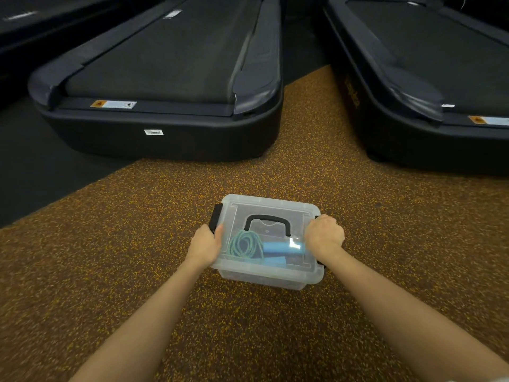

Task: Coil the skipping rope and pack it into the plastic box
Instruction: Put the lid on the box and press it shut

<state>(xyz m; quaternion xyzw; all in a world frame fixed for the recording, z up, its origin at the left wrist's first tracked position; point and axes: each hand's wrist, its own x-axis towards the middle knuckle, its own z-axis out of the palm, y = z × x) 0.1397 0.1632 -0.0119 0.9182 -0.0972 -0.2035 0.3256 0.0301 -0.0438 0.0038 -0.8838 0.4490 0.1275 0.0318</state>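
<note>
A clear plastic box [264, 274] sits on the speckled floor with its transparent lid on and a black carry handle [267, 220] lying flat on top. Through the lid I see the coiled teal skipping rope [243, 244] and its blue handles [278, 248] inside. My left hand [205, 244] grips the box's left side at the black clip [215, 216]. My right hand [324, 234] is closed over the right side, covering most of the right clip.
Two black treadmill decks lie ahead, one [165, 78] at upper left and one [429, 78] at upper right, with a strip of speckled brown floor [303, 161] between them. Dark flooring [33, 175] runs along the left.
</note>
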